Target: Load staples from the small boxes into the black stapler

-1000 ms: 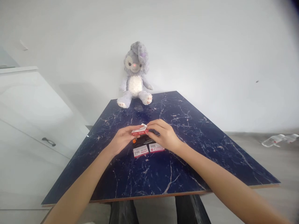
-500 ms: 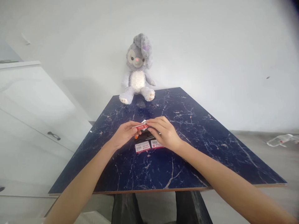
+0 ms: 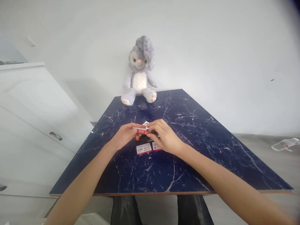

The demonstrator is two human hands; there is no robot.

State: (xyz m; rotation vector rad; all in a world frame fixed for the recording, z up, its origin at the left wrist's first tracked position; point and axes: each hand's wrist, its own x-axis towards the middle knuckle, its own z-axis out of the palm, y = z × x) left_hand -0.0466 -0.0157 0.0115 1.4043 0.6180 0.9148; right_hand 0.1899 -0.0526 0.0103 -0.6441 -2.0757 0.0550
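Note:
Between my two hands, just above the table, is a small red and white box (image 3: 142, 130). My left hand (image 3: 124, 135) grips its left end between thumb and fingers. At its right end, the fingers of my right hand (image 3: 163, 134) are pinched at the edge. Behind the box lies a small white card or paper (image 3: 146, 123), partly covered. Two more red and white boxes (image 3: 144, 148) lie flat on the table below, the right one partly hidden by my right hand. A dark object with an orange part (image 3: 137, 137) shows under the held box; its kind is unclear.
The blue marbled table (image 3: 150, 175) reaches to the wall. A grey plush rabbit (image 3: 139, 72) sits at its far edge. A white cabinet (image 3: 32, 125) stands to the left. On the floor at right lies a clear plastic bottle (image 3: 284, 144).
The held box has tilted, so more of its white top and red side shows. My right fingers have shifted slightly at its right end. The camera view has moved a little.

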